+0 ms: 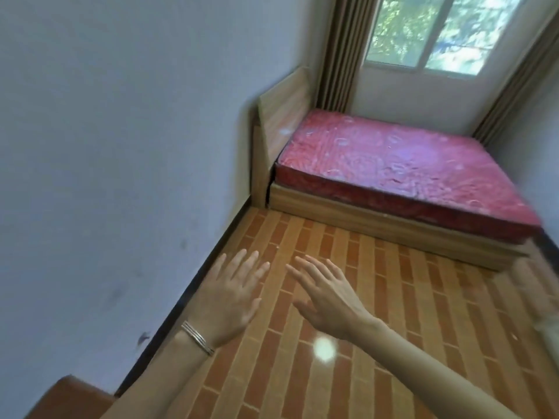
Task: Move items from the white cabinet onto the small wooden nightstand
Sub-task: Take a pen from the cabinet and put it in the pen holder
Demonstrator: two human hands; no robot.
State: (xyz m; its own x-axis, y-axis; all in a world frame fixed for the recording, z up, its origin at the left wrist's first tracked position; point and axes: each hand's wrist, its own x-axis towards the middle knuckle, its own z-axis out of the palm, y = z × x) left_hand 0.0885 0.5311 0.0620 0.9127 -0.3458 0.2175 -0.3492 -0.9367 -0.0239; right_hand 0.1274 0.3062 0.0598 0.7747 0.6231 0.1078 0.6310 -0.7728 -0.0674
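- Currently, your left hand (pixel 230 300) is stretched out ahead of you with its back up and its fingers straight and spread; it holds nothing.
- Your right hand (pixel 329 300) is just beside it, apart from it, also flat with straight, fanned fingers, and it grips nothing either.
- Thin silver bangles (pixel 196 338) circle your left wrist.
- Both hands are above the brick-patterned floor (pixel 393 328); a bright spot of glare (pixel 324 349) lies on the tiles under your right forearm.
- As for the task's things, only a corner of a brown wooden top (pixel 69 397) shows, at the lower left edge against the white wall (pixel 106 146). It is blurred, and you cannot tell from this view whether it is the nightstand or whether anything sits on it.
- Further ahead, a light wooden bed frame (pixel 378 219) holds one red patterned mattress (pixel 393 164), which lies flat in it and butts against the headboard (pixel 281 116) on the wall side.
- Beyond the bed, brown striped curtains (pixel 341 49) hang beside a window (pixel 438 28) with green leaves outside.
- A pale smear at the far right edge is too blurred to name.
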